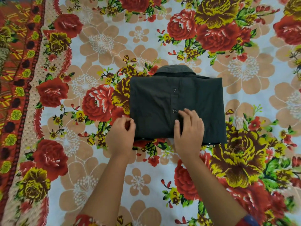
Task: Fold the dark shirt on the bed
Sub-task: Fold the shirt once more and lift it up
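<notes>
Shirt (176, 108) lies folded mid-frame. Right hand (189, 132) presses it flat-fingered; left hand (120, 136) curls at its lower-left corner, grip unclear. Tugging that corner could spring the folds.

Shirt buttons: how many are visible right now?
2. Upper button at the dark shirt's middle; lower button nearer the person, beside the right hand. Others may hide under folds.

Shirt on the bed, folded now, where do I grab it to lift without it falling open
Take the shirt by its side edges, left hand from the left, right hand from the right, fingers underneath, thumbs on top. Those edges look like closed folds; the near edge shows loose layers and the collar sticks out at the far end, so gripping there may open it.
</notes>
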